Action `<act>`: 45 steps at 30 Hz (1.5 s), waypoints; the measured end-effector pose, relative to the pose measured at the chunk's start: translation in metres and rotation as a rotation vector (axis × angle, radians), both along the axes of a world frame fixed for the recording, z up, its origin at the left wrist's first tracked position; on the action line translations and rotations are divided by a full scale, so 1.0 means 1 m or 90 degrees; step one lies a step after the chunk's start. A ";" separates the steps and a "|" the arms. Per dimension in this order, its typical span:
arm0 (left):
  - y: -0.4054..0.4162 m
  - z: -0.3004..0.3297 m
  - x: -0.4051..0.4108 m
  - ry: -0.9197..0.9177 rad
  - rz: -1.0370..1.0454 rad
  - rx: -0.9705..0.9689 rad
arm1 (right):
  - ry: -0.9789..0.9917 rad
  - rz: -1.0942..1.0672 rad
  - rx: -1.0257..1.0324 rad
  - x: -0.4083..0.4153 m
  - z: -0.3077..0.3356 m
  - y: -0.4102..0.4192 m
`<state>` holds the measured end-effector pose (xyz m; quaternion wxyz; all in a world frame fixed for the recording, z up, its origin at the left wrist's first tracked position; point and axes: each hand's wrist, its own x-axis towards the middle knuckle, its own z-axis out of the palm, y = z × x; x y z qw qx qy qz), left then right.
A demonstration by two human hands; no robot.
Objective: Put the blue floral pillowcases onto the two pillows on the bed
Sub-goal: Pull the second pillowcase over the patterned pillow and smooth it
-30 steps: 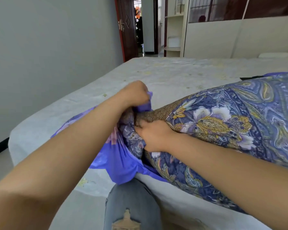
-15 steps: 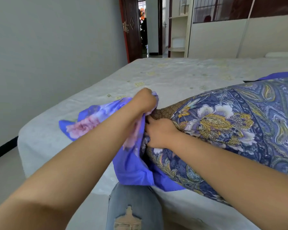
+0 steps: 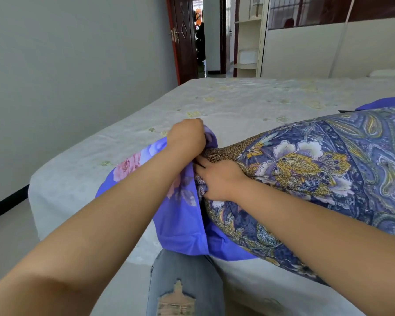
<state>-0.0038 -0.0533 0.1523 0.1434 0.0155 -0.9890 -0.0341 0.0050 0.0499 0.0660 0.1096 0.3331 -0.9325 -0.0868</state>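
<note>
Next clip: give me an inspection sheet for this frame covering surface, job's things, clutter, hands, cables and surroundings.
Surface: pale bed sheet with faint yellow motifs.
Job's things: paisley-patterned pillow lying on the bed; blue pillowcase with pink flowers bunched at its brown corner.
Clutter: nothing seen.
Hands: left hand grips the pillowcase edge; right hand holds the pillow end.
Cables: nothing seen.
Surroundings: grey wall, open dark wooden door, white wardrobe.

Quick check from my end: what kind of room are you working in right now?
Most likely a home bedroom: a wide bed with a pale flower-dotted sheet, a large paisley-patterned pillow lying on it, and a cream wardrobe wall with open corner shelves beside a dark wooden door that opens onto a hallway.
</note>
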 end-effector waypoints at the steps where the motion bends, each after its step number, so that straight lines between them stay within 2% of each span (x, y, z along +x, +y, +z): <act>1: 0.007 0.002 -0.003 -0.053 0.004 0.085 | 0.012 0.014 0.001 0.001 -0.002 0.001; 4: 0.034 -0.007 -0.003 -0.182 -0.036 0.311 | 0.036 0.025 -0.048 0.004 0.002 0.007; 7: 0.050 -0.031 0.005 -0.093 -0.012 0.435 | -0.015 -0.007 -0.035 -0.003 0.004 0.014; 9: 0.034 -0.039 0.011 -0.154 -0.081 0.485 | 0.001 -0.031 -0.025 -0.012 0.005 0.017; 10: 0.020 -0.040 0.013 -0.178 -0.116 0.435 | 0.004 -0.048 -0.038 -0.017 0.004 0.018; 11: 0.003 -0.040 0.015 -0.168 -0.115 0.327 | -0.005 -0.069 -0.053 -0.021 0.002 0.018; 13: -0.025 -0.044 0.018 -0.061 -0.029 0.076 | -0.029 -0.097 -0.059 -0.026 0.000 0.017; 14: -0.036 -0.046 0.021 -0.015 0.031 -0.008 | -0.025 -0.100 -0.059 -0.029 -0.001 0.017; 16: -0.055 -0.053 0.023 0.057 0.081 -0.049 | -0.017 -0.103 -0.069 -0.034 -0.001 0.019; 18: -0.068 -0.060 0.022 0.110 0.049 0.044 | -0.026 -0.110 -0.081 -0.040 0.000 0.021; 21: -0.067 -0.069 0.022 0.119 -0.020 0.491 | -0.050 -0.119 -0.076 -0.046 0.002 0.022; 22: -0.062 -0.073 0.024 0.112 -0.036 0.594 | -0.055 -0.120 -0.083 -0.047 0.003 0.023; 23: -0.059 -0.078 0.025 0.088 -0.052 0.605 | -0.064 -0.122 -0.095 -0.049 0.004 0.025; 24: -0.060 -0.083 0.024 0.052 -0.074 0.560 | -0.074 -0.124 -0.109 -0.051 0.004 0.028; 26: -0.068 -0.092 0.020 -0.028 -0.058 0.316 | -0.083 -0.123 -0.125 -0.053 0.003 0.031; 27: -0.071 -0.091 0.018 -0.018 -0.046 0.215 | -0.081 -0.121 -0.127 -0.052 0.003 0.031; 28: -0.075 -0.093 0.013 0.028 -0.063 0.182 | -0.076 -0.118 -0.127 -0.052 0.002 0.032; 29: -0.075 -0.090 0.011 0.095 -0.108 0.189 | -0.067 -0.116 -0.129 -0.052 0.003 0.031; 31: -0.070 -0.085 0.008 0.161 -0.188 0.320 | -0.055 -0.118 -0.138 -0.052 0.003 0.032; 33: -0.060 -0.079 0.012 0.121 -0.172 0.519 | -0.052 -0.130 -0.137 -0.052 0.002 0.031; 35: -0.052 -0.083 0.012 0.088 -0.144 0.598 | -0.048 -0.152 -0.132 -0.052 0.002 0.030; 41: -0.061 -0.111 0.025 -0.084 -0.082 0.453 | -0.011 -0.177 -0.117 -0.055 0.000 0.026; 45: -0.066 -0.123 0.033 0.042 -0.003 0.258 | -0.007 -0.182 -0.122 -0.053 -0.001 0.023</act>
